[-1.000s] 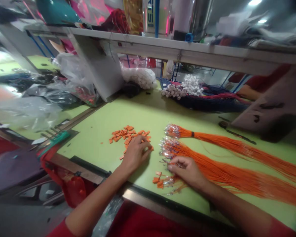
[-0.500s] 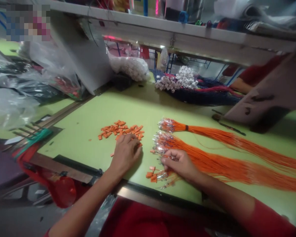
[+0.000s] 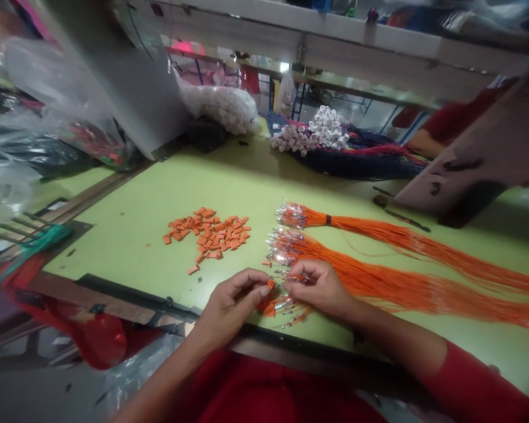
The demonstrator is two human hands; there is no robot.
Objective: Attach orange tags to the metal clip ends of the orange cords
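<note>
My left hand (image 3: pixel 231 305) pinches a small orange block (image 3: pixel 270 284) between thumb and fingertips, just off the table's near edge. Right beside it, my right hand (image 3: pixel 317 288) grips the clear-tipped end of an orange wire (image 3: pixel 297 277). Two long bundles of orange wires, an upper one (image 3: pixel 379 234) and a lower one (image 3: pixel 392 286), fan out to the right with glassy tips facing left. A loose pile of orange blocks (image 3: pixel 207 235) lies on the green table (image 3: pixel 123 235), up and left of my hands. A few blocks (image 3: pixel 268 309) sit partly hidden under my fingers.
A dark blue wire bundle (image 3: pixel 361 165) with white-capped ends (image 3: pixel 321 132) lies at the table's far side. A co-worker's arm (image 3: pixel 425 144) shows beyond a shelf (image 3: pixel 335 59). Plastic bags (image 3: pixel 39 135) lie at left; a red bag (image 3: pixel 97 339) hangs below the near edge.
My left hand has moved right from the pile and now pinches an orange block next to my right hand. My right hand stays on the wire ends. The view has tilted slightly.
</note>
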